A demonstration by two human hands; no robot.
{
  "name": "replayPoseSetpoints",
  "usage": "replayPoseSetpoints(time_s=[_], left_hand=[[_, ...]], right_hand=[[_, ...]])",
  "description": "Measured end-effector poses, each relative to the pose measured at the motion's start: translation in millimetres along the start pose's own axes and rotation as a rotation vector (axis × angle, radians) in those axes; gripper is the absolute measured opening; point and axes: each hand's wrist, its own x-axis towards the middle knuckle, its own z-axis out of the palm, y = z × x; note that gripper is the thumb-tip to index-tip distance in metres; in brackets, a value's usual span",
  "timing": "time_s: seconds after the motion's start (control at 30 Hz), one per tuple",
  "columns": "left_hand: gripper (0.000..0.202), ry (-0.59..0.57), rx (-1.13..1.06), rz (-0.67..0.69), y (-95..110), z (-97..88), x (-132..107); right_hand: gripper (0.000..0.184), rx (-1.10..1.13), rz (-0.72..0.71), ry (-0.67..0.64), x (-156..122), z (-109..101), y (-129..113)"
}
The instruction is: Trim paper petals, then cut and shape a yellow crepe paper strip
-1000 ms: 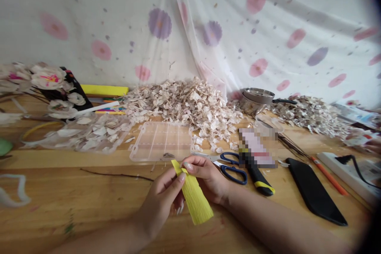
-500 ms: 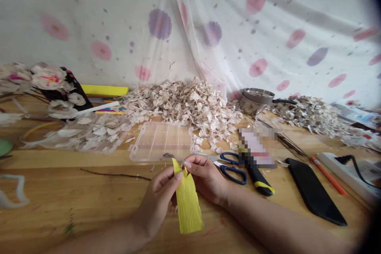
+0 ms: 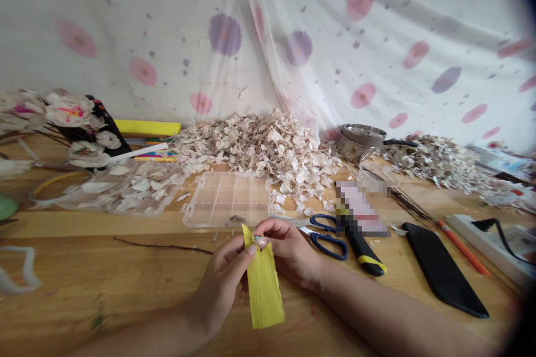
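A strip of yellow crepe paper [image 3: 267,295] hangs from my two hands over the wooden table. My left hand [image 3: 228,265] pinches its upper left edge between thumb and fingers. At the top edge my right hand [image 3: 288,248] is closed on the paper, thumb and fingertips together over a small twisted bit. Part of the paper's top is hidden by my fingers. A thin dark twig [image 3: 163,244] lies on the table just left of my left hand. Scissors with blue handles [image 3: 329,245] rest beyond my right hand.
A clear compartment box [image 3: 228,198] lies ahead, before a heap of dried pale petals [image 3: 272,145]. At right are a black-and-yellow handle [image 3: 368,256], a black sheath-like piece [image 3: 444,270], an orange stick [image 3: 464,248] and a white power strip [image 3: 481,240]. Artificial flowers [image 3: 69,111] stand at left.
My right thumb and fingertips have shifted slightly down over the top of the yellow paper. The strip's lower end has swung a little left. My left hand stays nearly still.
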Motion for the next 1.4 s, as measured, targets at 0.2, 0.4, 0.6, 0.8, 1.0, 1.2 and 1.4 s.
replayPoseSetpoints(time_s=[0.2,0.4,0.6,0.8,1.0,1.2,1.4], left_hand=[[0.028,-0.005,-0.01,-0.042,-1,0.0,0],[0.027,0.024,-0.042,-0.03,-1,0.5,0],[0.025,0.033,-0.052,-0.034,-2,-0.2,0],[0.027,0.015,-0.052,-0.036,-2,-0.5,0],[0.027,-0.01,-0.069,-0.026,0,-0.4,-1],[0.025,-0.018,-0.139,-0.004,-6,-1.5,0],[0.022,-0.003,-0.13,0.02,-7,-3.3,-1]], right_hand=[[0.027,0.013,0.016,0.04,-1,1,-1],[0.027,-0.076,-0.089,0.079,1,-4,3],[0.026,-0.071,-0.123,0.028,3,-6,4],[0.032,0.041,-0.116,-0.044,2,-4,-1],[0.018,0.088,-0.032,-0.105,0,-5,-3],[0.019,0.08,0.075,-0.122,-3,-2,-6],[0.023,0.102,0.103,-0.154,-4,0,-6]])
